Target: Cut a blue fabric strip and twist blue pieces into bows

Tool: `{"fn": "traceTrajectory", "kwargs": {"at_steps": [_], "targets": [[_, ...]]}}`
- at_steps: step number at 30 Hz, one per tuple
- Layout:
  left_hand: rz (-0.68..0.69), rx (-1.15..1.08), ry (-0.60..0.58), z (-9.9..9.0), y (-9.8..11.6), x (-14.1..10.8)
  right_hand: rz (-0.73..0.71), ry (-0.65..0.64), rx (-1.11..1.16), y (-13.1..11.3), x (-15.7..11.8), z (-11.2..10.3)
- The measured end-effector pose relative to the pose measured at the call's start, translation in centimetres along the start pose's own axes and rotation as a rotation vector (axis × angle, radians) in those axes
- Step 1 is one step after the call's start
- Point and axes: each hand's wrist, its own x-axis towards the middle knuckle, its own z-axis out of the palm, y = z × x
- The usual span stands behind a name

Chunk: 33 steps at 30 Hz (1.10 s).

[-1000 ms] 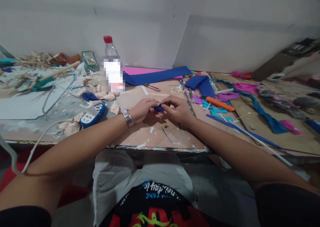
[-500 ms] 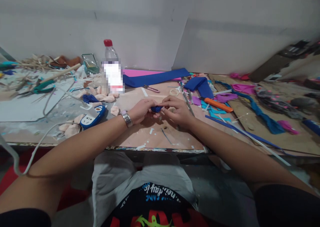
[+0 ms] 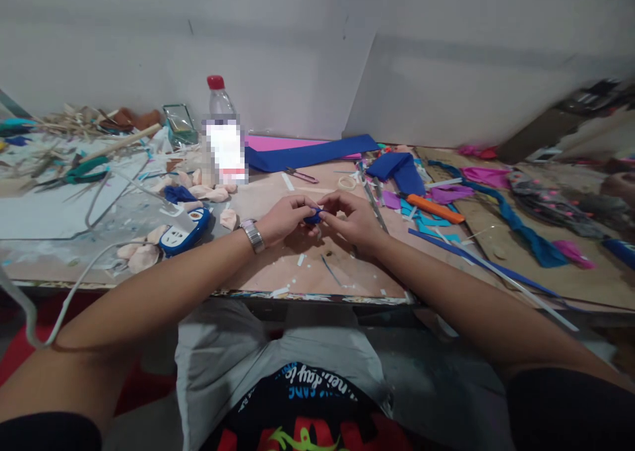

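Between my two hands, just above the table, is a small bunched piece of dark blue fabric (image 3: 312,218). My left hand (image 3: 290,218) has its thumb and fingers closed on it from the left. From the right, my right hand (image 3: 354,221) pinches the same piece with thumb and index finger. Fingers partly cover the fabric, so its full shape is hidden. Beyond the hands lie a wide blue fabric strip (image 3: 312,155), small pink-handled thread snips (image 3: 303,175) and a folded blue fabric piece (image 3: 399,172). A roll of tape (image 3: 346,183) sits just behind my right hand.
Left are peach fabric pieces (image 3: 141,256), a blue-and-white power strip (image 3: 183,231) with a cable, green-handled pliers (image 3: 86,170) and a bottle (image 3: 221,100) behind a blurred bright screen. To the right lie an orange utility knife (image 3: 436,208), fabric scraps and a thin white strip (image 3: 520,295).
The blue piece has turned slightly and shifted a little to the right between my fingertips. My right fingers have lifted and curled a bit. At the far right edge, a blurred hand-like shape has appeared.
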Motion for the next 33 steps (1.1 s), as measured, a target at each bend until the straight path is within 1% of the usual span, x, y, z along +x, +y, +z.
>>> {"fn": "traceTrajectory", "kwargs": {"at_steps": [2, 4, 6, 9, 12, 15, 18, 20, 23, 26, 33], "targets": [[-0.008, 0.002, 0.005, 0.0, 0.0, 0.0, -0.009, 0.023, 0.009, 0.1, 0.0, 0.0], [-0.014, -0.021, -0.002, 0.0, 0.0, 0.0, -0.078, 0.023, -0.04, 0.0, 0.1, -0.1], [-0.009, -0.066, -0.018, -0.1, 0.1, 0.0, -0.154, 0.0, -0.09, -0.2, 0.2, -0.3], [-0.022, -0.128, -0.026, -0.3, 0.1, 0.1, -0.207, -0.042, -0.116, -0.3, 0.3, -0.7], [-0.056, -0.14, -0.015, -0.4, 0.1, 0.2, -0.261, -0.054, -0.144, 0.0, 0.4, -1.0], [-0.061, -0.132, -0.01, -0.5, 0.1, 0.2, -0.326, -0.079, -0.168, 0.0, 0.4, -1.2], [-0.049, -0.155, -0.015, -0.6, 0.0, 0.3, -0.324, -0.147, -0.17, -0.3, 0.2, -1.3], [-0.055, -0.168, -0.028, -0.7, -0.1, 0.4, -0.322, -0.165, -0.184, -0.3, 0.2, -1.3], [-0.089, -0.172, -0.054, -0.8, -0.3, 0.5, -0.338, -0.14, -0.202, 0.0, 0.2, -1.1], [-0.118, -0.174, -0.053, -0.7, -0.3, 0.5, -0.342, -0.124, -0.175, 0.3, 0.3, -1.0], [-0.085, -0.155, -0.069, -0.3, 0.1, 0.2, -0.271, -0.101, -0.196, -0.1, 0.3, -0.8]]}}
